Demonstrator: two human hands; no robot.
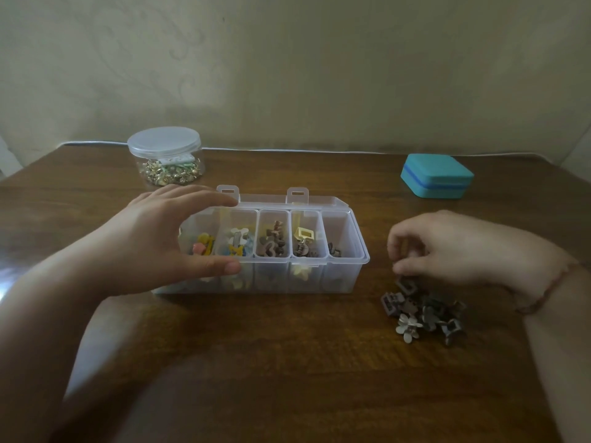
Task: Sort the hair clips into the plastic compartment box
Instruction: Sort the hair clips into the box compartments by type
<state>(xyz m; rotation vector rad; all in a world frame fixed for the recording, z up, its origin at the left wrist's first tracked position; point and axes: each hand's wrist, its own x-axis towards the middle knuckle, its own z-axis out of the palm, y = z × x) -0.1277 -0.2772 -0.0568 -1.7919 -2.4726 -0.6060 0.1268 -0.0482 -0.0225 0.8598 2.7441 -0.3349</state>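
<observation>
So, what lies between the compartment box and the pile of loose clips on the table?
Only bare wooden table shows in the head view between the compartment box and the clip pile; the right hand hovers above the pile.

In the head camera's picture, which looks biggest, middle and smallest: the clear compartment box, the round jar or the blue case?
1. Compartment box, clearly the largest.
2 and 3. Round jar and blue case look about alike; both stand farther back, so I won't rank them.

table (287, 362): dark wood, slight sheen
compartment box (348, 276): clear smooth plastic
jar (164, 155): clear plastic
case (436, 175): matt teal
</observation>
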